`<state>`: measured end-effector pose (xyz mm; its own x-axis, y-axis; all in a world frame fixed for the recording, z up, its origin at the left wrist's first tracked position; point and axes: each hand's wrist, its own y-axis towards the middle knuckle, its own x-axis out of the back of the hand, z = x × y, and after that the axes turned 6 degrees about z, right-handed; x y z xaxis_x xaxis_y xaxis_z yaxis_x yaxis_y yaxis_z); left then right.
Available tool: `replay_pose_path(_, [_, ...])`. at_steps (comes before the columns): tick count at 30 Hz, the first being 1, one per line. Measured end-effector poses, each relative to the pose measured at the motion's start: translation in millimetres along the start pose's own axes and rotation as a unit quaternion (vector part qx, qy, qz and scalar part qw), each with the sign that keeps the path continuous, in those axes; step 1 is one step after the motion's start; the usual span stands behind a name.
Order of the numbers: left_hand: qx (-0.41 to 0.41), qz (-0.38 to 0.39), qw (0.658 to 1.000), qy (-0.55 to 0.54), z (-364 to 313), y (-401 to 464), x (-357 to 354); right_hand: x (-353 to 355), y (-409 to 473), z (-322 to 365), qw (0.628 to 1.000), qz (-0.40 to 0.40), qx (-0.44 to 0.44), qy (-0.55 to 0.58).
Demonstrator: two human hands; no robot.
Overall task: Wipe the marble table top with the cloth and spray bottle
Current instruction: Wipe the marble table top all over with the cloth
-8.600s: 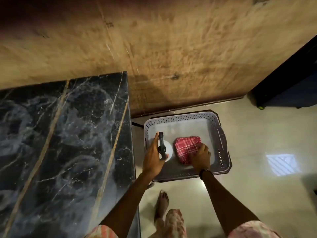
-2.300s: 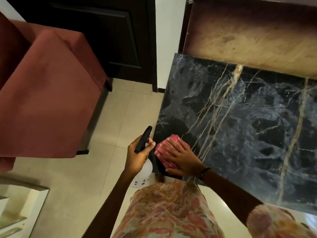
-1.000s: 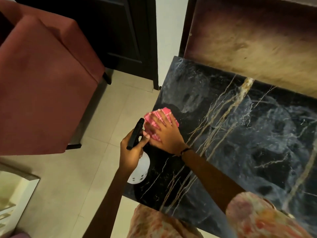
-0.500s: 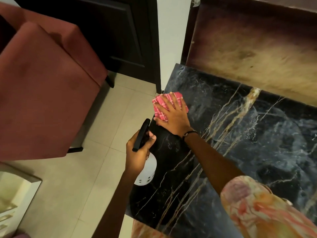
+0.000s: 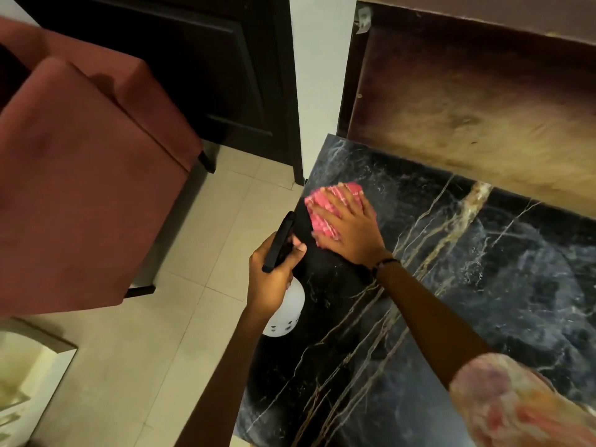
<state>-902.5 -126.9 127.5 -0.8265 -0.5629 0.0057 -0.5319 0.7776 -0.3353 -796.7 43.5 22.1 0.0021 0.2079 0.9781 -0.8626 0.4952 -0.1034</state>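
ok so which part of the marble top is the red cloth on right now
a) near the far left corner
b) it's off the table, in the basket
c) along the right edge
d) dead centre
a: the right hand presses the cloth flat close to the marble top's far left corner, while the left hand holds the spray bottle at the left edge.

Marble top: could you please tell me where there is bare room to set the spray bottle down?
The marble top is bare right of the right hand, up to the wooden panel, and near the front edge. Only its left edge is crowded: cloth, left hand and bottle.
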Motion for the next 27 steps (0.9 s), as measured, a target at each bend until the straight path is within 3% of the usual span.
replay_pose_path(4, [-0.018, 0.002, 1.0, 0.017, -4.0, 10.3, -7.0, 8.0, 47.1, 17.8, 0.999, 0.019, -0.035, 0.013])
replay_pose_path(11, [-0.004, 0.018, 1.0, 0.006, -6.9, 22.8, -18.1, -8.8, -3.6, 5.9, 0.996, -0.029, 0.088, -0.001])
replay_pose_path(17, [-0.023, 0.029, 0.999, -0.004, -6.4, 29.5, -25.4, 3.8, 6.2, -53.5, 0.999, -0.031, -0.012, -0.013])
replay_pose_path(21, [-0.051, 0.042, 0.997, 0.032, -3.2, 31.7, -27.1, 13.0, 58.5, -39.2, 0.997, -0.015, -0.074, 0.003])
replay_pose_path(27, [-0.074, 0.056, 0.994, 0.065, -6.1, 33.3, -32.5, 0.4, 41.0, -13.5, 0.999, 0.0, 0.048, -0.011])
